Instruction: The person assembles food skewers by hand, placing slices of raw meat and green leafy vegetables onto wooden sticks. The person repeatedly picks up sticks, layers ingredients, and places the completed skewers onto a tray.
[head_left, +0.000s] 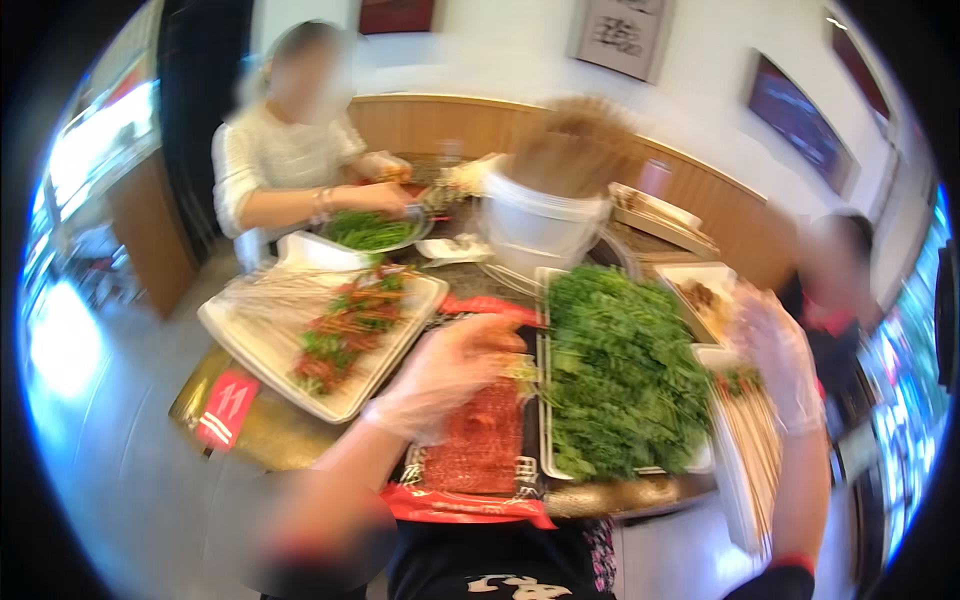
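Note:
My left hand, in a clear plastic glove, is over a tray of thin red meat slices in black and red packaging. Its fingers are bent; blur hides whether they hold anything. A small pale yellow-green piece of food shows just below the fingertips. My right hand, also gloved, is raised at the right beside a long white tray of skewers. I cannot make out its grip through the blur. Between my hands lies a white tray heaped with leafy green herbs.
On the left, a white tray holds skewers of wrapped greens. A white bucket full of wooden sticks stands behind. Across the table, a person works by a bowl of green vegetables. Another person is at right.

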